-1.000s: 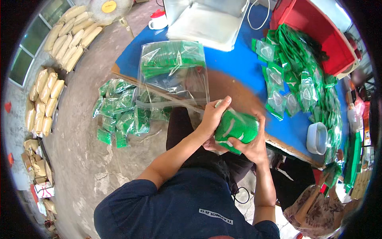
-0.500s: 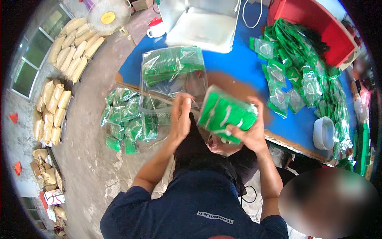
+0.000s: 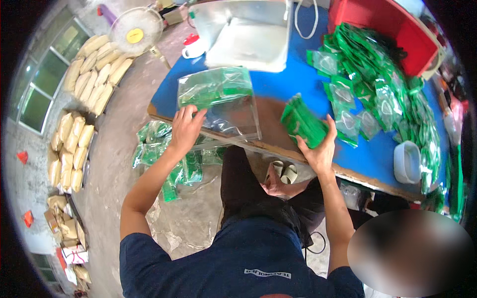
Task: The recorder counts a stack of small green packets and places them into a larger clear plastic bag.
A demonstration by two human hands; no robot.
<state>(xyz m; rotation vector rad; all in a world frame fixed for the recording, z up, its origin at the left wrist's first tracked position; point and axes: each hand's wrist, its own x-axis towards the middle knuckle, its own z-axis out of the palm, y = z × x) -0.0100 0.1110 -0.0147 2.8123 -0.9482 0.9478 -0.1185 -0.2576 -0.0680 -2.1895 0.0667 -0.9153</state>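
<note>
My right hand grips a thick stack of green packets over the front part of the table, thumb on the near side and fingers round the right end. To the left lies a large clear plastic bag, its far part filled with a row of green packets. At the bag's left edge my left hand has its fingers curled, closed on the plastic. The bag's near end hangs over the table edge.
The blue table has a brown worn front edge. Loose green packets spill from a red bin at right, near a white tub. A clear bin and red-lidded mug stand behind. Filled green bags lie lower left.
My left hand has moved left and forward onto the bag's left edge. The right hand has carried the stack forward over the table, tipping it more upright.
</note>
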